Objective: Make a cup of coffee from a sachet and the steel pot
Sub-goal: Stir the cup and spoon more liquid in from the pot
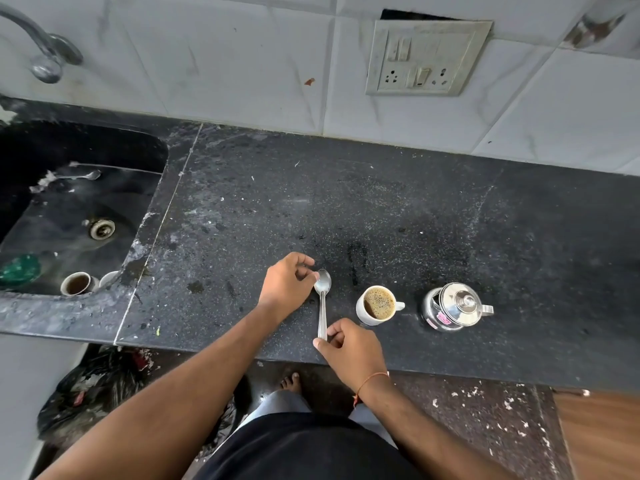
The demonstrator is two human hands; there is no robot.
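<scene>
A white cup [363, 315] full of frothy brown coffee stands on the black counter [346, 202] near its front edge. To its right sits the steel pot [450, 308], its lid tilted on top. Left of the cup, a steel spoon [322, 306] lies lengthwise between my hands. My right hand [349, 348] pinches the end of its handle. My left hand [287, 285] has its fingers curled at the spoon's bowl, with fingertips touching the bowl's edge. No sachet is in view.
A black sink [145, 188] at the left holds a used cup [76, 284], a spoon [83, 176] and a green scrubber [19, 271]. A tap [45, 53] is above it. A switch and socket plate [426, 57] is on the tiled wall. A black rubbish bag [93, 389] lies on the floor.
</scene>
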